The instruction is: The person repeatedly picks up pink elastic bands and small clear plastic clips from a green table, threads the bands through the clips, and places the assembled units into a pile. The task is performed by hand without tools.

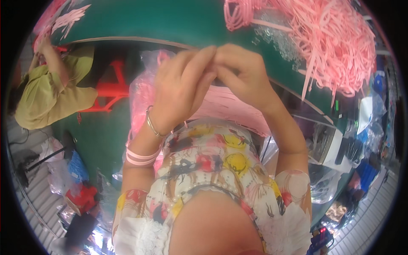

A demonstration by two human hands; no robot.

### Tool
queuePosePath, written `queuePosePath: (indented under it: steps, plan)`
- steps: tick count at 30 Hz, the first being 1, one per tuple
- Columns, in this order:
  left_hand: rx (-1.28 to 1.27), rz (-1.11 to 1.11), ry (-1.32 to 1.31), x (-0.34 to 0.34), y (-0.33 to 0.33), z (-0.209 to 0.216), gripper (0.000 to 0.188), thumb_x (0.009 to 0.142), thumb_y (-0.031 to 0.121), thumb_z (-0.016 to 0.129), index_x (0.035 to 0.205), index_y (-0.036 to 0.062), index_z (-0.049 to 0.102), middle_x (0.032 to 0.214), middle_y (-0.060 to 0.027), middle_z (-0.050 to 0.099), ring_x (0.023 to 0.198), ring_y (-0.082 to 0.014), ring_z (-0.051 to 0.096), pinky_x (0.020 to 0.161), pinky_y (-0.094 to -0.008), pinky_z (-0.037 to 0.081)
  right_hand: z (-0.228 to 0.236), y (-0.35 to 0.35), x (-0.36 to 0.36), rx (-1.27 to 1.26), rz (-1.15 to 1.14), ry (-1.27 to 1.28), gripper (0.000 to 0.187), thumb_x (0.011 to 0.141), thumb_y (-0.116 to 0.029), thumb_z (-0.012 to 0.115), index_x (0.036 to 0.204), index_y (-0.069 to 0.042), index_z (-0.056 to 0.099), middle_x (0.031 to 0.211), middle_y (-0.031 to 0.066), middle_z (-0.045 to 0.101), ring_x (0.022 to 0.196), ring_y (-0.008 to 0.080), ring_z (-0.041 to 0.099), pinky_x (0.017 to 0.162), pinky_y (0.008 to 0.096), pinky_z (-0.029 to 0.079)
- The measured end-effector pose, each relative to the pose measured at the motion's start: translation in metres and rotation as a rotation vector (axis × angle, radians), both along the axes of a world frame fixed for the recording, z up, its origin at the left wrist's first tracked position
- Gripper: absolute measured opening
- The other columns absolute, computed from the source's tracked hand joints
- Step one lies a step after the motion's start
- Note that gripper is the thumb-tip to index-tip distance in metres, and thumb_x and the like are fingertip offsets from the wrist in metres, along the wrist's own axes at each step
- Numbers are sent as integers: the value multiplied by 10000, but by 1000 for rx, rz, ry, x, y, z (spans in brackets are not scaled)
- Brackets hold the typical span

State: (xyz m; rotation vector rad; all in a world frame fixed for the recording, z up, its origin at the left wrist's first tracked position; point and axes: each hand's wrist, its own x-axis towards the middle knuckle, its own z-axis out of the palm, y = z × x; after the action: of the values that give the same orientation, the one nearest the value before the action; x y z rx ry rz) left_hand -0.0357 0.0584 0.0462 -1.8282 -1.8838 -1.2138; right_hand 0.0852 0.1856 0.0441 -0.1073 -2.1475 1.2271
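My left hand point(180, 83) and my right hand point(242, 72) meet fingertip to fingertip just over the near edge of the green table point(170, 19). Both are closed in a pinch, slightly smeared by motion; whatever lies between the fingers is hidden. Below them, a sheet of flat pink straps point(231, 108) lies across my lap. Pink strap loops point(142, 158) circle my left forearm, with a metal bangle point(152, 122) nearer the hand. Beyond my right hand sit small clear plastic pieces point(276, 40), beside a big heap of pink straps point(335, 46).
A clear bag with pink contents point(142, 91) hangs by my left forearm. At the left, a person in an olive top point(55, 93) handles pink strips near a red stool point(112, 89). Plastic bags point(325, 185) and a grey-white box point(331, 146) are at the right.
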Motion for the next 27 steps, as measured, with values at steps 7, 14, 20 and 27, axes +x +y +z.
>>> queuePosePath:
  steps: [7, 14, 20, 27]
  plan:
    - [-411, -272, -325, 15, -23, -10, 196, 810, 45, 632, 1006, 43, 634, 727, -108, 563, 633, -277, 554, 561, -364, 415, -72, 2, 119, -299, -207, -605, 162, 798, -61, 668, 954, -17, 652, 875, 58, 632, 866, 167, 600, 756, 302, 478]
    - [-634, -339, -519, 37, -28, -26, 102, 839, 57, 600, 928, 12, 621, 785, -147, 594, 706, -328, 599, 630, -373, 471, -131, -34, 178, 193, -419, -763, 145, 714, -129, 701, 850, -86, 672, 846, 82, 616, 880, 294, 573, 790, 413, 443]
    - [-643, -402, -542, 54, -21, -29, 92, 867, 51, 587, 924, -6, 630, 775, -116, 591, 696, -251, 589, 636, -330, 464, -138, -39, 168, 362, -427, -804, 164, 698, -95, 669, 861, -102, 666, 840, 63, 609, 899, 259, 566, 795, 391, 401]
    - [-717, -590, -614, 54, -8, -42, 104, 877, 68, 579, 921, -3, 641, 939, -133, 614, 767, -244, 612, 691, -333, 480, -108, -33, 169, 187, -399, -630, 165, 694, -79, 654, 855, -70, 616, 860, 85, 627, 826, 284, 595, 765, 393, 432]
